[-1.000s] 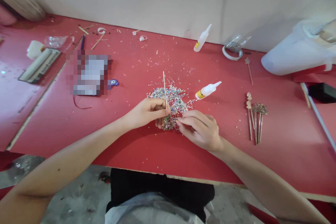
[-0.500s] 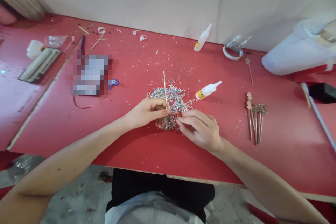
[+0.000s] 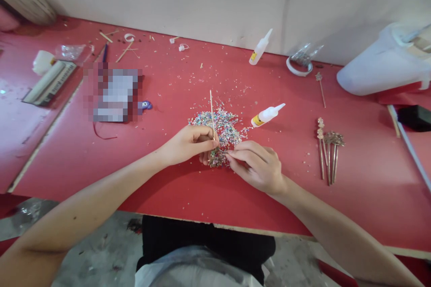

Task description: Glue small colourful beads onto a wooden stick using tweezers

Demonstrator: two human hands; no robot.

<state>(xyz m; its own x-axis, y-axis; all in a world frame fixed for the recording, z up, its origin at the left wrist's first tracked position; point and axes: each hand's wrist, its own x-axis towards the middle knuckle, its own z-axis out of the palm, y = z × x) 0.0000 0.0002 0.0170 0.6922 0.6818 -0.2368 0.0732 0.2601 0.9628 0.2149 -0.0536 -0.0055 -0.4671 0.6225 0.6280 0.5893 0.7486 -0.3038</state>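
My left hand (image 3: 193, 143) pinches a gold-coloured hair stick (image 3: 212, 112), its shaft pointing up and away from me. The ornate head (image 3: 217, 158) of the stick hangs below my fingers, towards the table's near edge. At the right side of that head, my right hand (image 3: 257, 166) has thumb and forefinger pressed together; whatever is between the tips is too small to make out. Just beyond both hands spreads a pile of small glittering rhinestones (image 3: 225, 121). To its right lies a white glue bottle (image 3: 266, 115) with a yellow label.
Several finished-looking hair sticks (image 3: 332, 157) lie at the right. A second glue bottle (image 3: 259, 51) stands near the wall, beside a white ring-shaped holder (image 3: 299, 67). A white container (image 3: 377, 65) is at the far right. Leftward are a blurred-out object (image 3: 116, 96) and a long box (image 3: 50, 83).
Both hands keep almost the same pose on the hair stick. Only a very slight shift of the whole view shows.
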